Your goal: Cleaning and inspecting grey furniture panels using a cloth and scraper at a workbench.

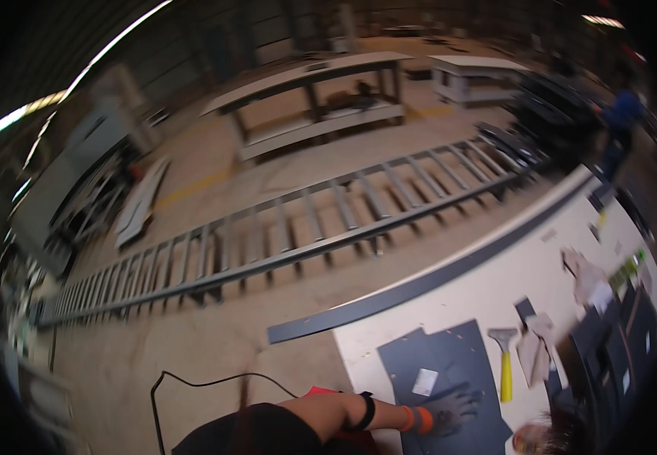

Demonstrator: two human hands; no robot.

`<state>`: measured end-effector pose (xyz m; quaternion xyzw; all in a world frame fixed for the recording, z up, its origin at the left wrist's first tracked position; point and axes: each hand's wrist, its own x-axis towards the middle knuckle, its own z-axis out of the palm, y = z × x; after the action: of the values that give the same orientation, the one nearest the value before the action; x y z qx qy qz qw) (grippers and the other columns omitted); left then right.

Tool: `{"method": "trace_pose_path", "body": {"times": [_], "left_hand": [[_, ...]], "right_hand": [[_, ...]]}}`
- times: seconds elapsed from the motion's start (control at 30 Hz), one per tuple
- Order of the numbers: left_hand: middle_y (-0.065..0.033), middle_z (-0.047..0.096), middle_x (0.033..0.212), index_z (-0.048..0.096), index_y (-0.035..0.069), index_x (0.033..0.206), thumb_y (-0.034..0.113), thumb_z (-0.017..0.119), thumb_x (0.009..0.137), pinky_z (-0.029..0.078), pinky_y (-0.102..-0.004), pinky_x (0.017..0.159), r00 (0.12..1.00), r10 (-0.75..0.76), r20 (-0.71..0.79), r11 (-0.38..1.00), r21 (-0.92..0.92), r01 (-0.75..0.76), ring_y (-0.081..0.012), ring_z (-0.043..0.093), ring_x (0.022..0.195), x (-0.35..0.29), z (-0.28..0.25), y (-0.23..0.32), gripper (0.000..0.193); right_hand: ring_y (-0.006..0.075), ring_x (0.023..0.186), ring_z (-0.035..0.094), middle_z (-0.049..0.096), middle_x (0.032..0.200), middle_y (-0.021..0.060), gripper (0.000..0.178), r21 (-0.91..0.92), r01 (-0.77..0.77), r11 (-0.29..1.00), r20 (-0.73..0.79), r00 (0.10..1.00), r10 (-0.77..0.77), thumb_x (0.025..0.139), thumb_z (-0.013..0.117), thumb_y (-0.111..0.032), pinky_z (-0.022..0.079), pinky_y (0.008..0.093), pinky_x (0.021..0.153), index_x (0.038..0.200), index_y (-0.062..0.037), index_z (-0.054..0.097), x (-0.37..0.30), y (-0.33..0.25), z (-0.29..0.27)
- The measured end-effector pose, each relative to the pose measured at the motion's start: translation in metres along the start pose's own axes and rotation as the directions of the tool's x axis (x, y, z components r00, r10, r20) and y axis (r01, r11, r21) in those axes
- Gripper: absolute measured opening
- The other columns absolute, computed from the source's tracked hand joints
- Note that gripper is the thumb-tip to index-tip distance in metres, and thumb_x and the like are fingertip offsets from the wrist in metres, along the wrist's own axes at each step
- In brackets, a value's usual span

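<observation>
My left hand (454,411), in a grey work glove with an orange cuff, lies flat on a dark grey panel (461,356) with its fingers spread. A small white label (425,382) is on that panel, close to the hand. To the right, a scraper with a yellow handle (506,378) lies on the white tabletop (442,303). Beside it is a crumpled beige cloth (537,353). I cannot make out a blurred orange-tan object with dark strands (532,438) at the lower edge. My right hand cannot be made out.
A long dark strip (404,296) runs along the table's far edge. Dark panels (605,356) are piled at the right. Beyond stand a metal roller conveyor (298,227) and a workbench (321,129). A black cable (192,385) hangs at left. A person in blue (620,114) is far right.
</observation>
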<state>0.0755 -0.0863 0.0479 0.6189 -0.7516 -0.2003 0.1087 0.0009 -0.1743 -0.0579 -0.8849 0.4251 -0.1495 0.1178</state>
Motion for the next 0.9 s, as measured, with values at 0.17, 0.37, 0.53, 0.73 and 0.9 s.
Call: {"method": "trace_pose_path", "body": {"times": [0.17,0.37,0.53,0.73,0.9], "left_hand": [[-0.0202,0.037,0.149,0.046,0.006,0.140,0.024,0.058,0.087,0.022,-0.0504,0.118,0.892,-0.296,-0.342,0.913,-0.377,0.158,-0.0355,0.027,0.144,0.013,0.067,-0.023,0.057],[-0.0243,0.031,0.152,0.043,0.005,0.142,0.031,0.061,0.086,0.018,-0.0555,0.117,0.515,-0.735,-0.441,0.677,-0.452,0.580,-0.0383,0.024,0.145,-0.042,-0.002,-0.021,0.065],[-0.0257,0.021,0.157,0.040,0.004,0.147,0.040,0.049,0.092,0.013,-0.0614,0.115,0.409,-0.825,-0.390,0.537,-0.312,0.784,-0.0446,0.011,0.147,-0.073,-0.011,-0.020,0.067],[-0.0270,0.016,0.158,0.040,0.002,0.145,0.039,0.049,0.093,0.014,-0.0612,0.115,0.437,-0.809,-0.393,0.572,-0.354,0.740,-0.0462,0.008,0.148,-0.073,-0.009,-0.023,0.064],[-0.0223,0.038,0.150,0.043,0.000,0.143,0.024,0.048,0.092,0.019,-0.0540,0.118,0.349,-0.728,-0.590,0.634,-0.386,0.670,-0.0387,0.029,0.143,-0.051,0.033,-0.049,0.057]], "right_hand": [[0.0432,0.129,0.044,0.044,0.141,0.0300,0.073,0.051,0.310,0.949,0.064,0.948,-0.313,0.092,0.058,-0.044,0.034,0.0496,0.108,0.143,0.0053,0.038,-0.026,-0.025,-0.011],[0.0460,0.125,0.048,0.047,0.139,0.0313,0.076,-0.005,0.373,0.928,0.087,0.924,-0.371,0.092,0.057,-0.048,0.037,0.0516,0.105,0.142,0.0056,0.040,-0.065,0.015,-0.100],[0.0465,0.124,0.048,0.047,0.138,0.0314,0.076,0.057,0.400,0.915,0.121,0.906,-0.404,0.092,0.056,-0.049,0.037,0.0520,0.105,0.142,0.0057,0.040,-0.084,0.016,-0.142],[0.0451,0.125,0.048,0.047,0.139,0.0304,0.074,0.231,0.399,0.887,0.205,0.872,-0.445,0.093,0.056,-0.047,0.037,0.0510,0.106,0.143,0.0055,0.040,-0.080,0.007,-0.129],[0.0440,0.126,0.047,0.047,0.139,0.0295,0.072,0.399,0.362,0.843,0.261,0.836,-0.483,0.094,0.055,-0.046,0.036,0.0502,0.107,0.143,0.0053,0.040,-0.086,-0.003,-0.109]]}}
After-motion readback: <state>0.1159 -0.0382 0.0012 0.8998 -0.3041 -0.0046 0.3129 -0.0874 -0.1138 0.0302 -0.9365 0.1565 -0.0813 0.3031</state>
